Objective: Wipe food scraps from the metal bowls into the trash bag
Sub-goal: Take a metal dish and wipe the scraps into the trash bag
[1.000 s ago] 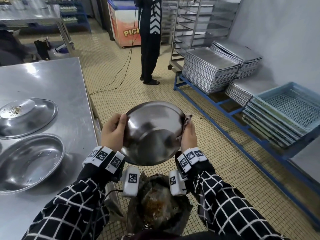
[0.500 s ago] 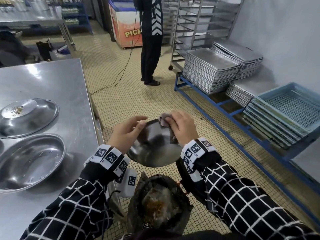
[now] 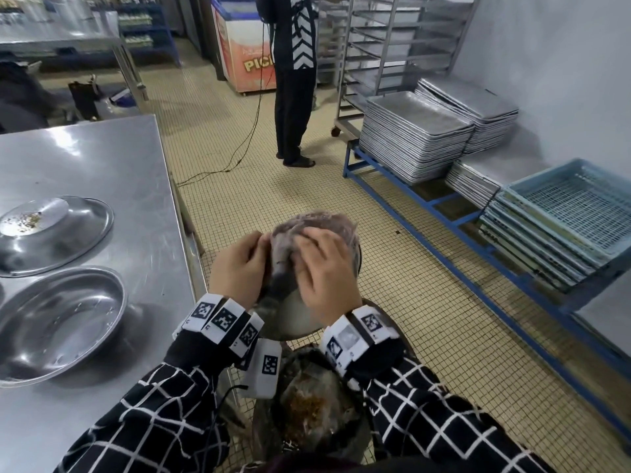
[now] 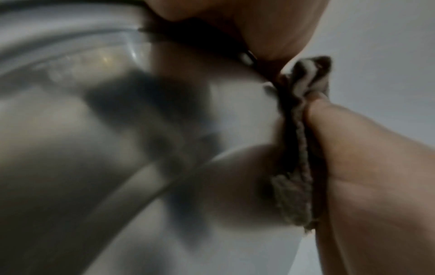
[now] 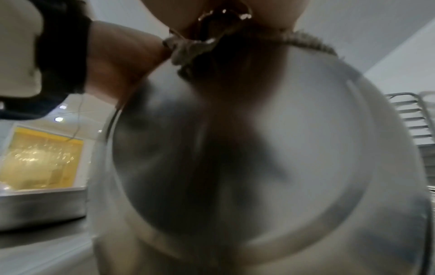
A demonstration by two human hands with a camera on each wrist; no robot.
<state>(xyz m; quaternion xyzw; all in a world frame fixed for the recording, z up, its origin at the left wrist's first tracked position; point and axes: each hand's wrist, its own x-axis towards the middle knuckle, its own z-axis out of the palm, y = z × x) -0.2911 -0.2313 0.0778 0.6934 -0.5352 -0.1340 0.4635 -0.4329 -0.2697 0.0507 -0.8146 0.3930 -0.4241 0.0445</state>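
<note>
Metal bowl (image 3: 290,312) held up in the air, tilted, directly above the open trash bag (image 3: 307,404) on the tiled floor; brown scraps lie in the bag's mouth. Left hand (image 3: 239,268) grips the bowl's left rim, fingers curled over the edge. Right hand (image 3: 324,271) presses a greyish cloth (image 3: 314,227) against the bowl's upper part, fingers spread over the bunched fabric; the cloth spills past the fingertips and over the far rim. Left wrist view: cloth (image 4: 296,148) squeezed between a palm and the bowl's wall (image 4: 117,148). Right wrist view: bowl's outside (image 5: 247,167) fills the frame, cloth (image 5: 188,50) bunched at the top edge. Motion blur hides the finer finger positions.

On the steel table (image 3: 102,158) to the left: two more bowls, the far one (image 3: 51,233) carrying crumbs, the near one (image 3: 58,322) beside it.
</note>
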